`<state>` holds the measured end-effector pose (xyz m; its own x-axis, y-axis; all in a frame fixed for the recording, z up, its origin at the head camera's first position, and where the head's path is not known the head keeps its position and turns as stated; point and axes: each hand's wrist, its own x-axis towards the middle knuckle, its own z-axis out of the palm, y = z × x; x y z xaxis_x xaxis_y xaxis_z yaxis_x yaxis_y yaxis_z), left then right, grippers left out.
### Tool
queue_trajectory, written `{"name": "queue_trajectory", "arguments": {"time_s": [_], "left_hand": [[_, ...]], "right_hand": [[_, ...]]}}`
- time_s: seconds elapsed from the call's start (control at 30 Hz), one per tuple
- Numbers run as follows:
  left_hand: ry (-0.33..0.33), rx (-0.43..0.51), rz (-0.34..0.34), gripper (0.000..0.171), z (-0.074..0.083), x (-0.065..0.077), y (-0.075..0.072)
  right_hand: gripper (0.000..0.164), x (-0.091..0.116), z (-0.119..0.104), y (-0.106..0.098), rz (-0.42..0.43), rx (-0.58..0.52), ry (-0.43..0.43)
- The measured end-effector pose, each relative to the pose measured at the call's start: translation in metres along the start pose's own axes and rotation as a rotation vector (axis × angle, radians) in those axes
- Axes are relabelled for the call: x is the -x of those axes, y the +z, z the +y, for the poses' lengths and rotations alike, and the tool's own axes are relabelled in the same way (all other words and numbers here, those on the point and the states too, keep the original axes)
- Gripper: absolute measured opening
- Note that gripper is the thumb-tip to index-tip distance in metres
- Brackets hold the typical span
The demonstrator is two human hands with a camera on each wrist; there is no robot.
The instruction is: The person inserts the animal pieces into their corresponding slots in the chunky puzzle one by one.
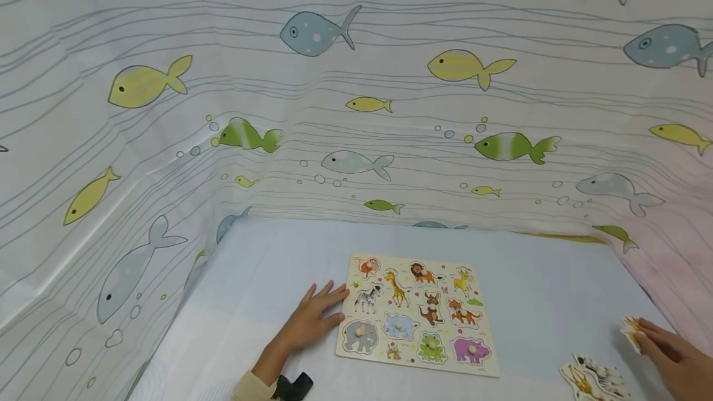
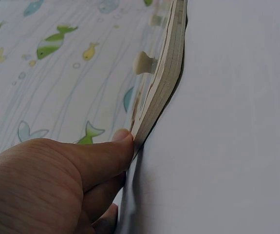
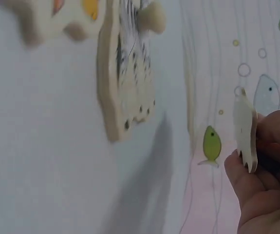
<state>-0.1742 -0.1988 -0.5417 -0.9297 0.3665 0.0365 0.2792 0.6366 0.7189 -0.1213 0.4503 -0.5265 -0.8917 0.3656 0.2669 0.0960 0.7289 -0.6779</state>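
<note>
A wooden animal puzzle board (image 1: pixel 414 320) lies flat on the table. My left hand (image 1: pixel 317 317) rests at its left edge with fingers spread, and in the left wrist view the thumb (image 2: pixel 108 151) touches the board's corner (image 2: pixel 154 92). Off to the right, my right hand (image 1: pixel 671 351) pinches a small yellowish animal puzzle piece (image 1: pixel 631 333). The right wrist view shows this piece's pale edge (image 3: pixel 252 141) between thumb and fingers, raised above the table; its picture is turned away. Near that hand lie a zebra piece (image 1: pixel 601 376) and a yellow-orange animal piece (image 1: pixel 578 382).
The pale table (image 1: pixel 267 265) is bordered by a fish-patterned sheet (image 1: pixel 356 135) at the back and sides. Round knobs stand up from some board pieces, such as the elephant (image 1: pixel 359 334) and the hippo (image 1: pixel 471 349). A black wrist device (image 1: pixel 294 387) is on the left wrist.
</note>
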Motion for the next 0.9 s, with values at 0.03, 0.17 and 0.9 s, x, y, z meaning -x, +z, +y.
{"name": "queue_trajectory", "arguments": {"time_s": [0.03, 0.17, 0.9], "left_hand": [[-0.001, 0.0, 0.002, 0.052, 0.0, 0.0, 0.0], [-0.001, -0.008, 0.01, 0.053, -0.001, 0.0, 0.0], [0.009, 0.004, 0.011, 0.054, 0.0, 0.001, 0.0]], "right_hand": [[0.041, -0.002, -0.008, 0.0, -0.026, 0.059, -0.004], [0.042, -0.002, -0.034, 0.005, -0.023, 0.099, 0.0], [0.016, 0.0, -0.097, 0.049, -0.031, -0.153, -0.405]]}}
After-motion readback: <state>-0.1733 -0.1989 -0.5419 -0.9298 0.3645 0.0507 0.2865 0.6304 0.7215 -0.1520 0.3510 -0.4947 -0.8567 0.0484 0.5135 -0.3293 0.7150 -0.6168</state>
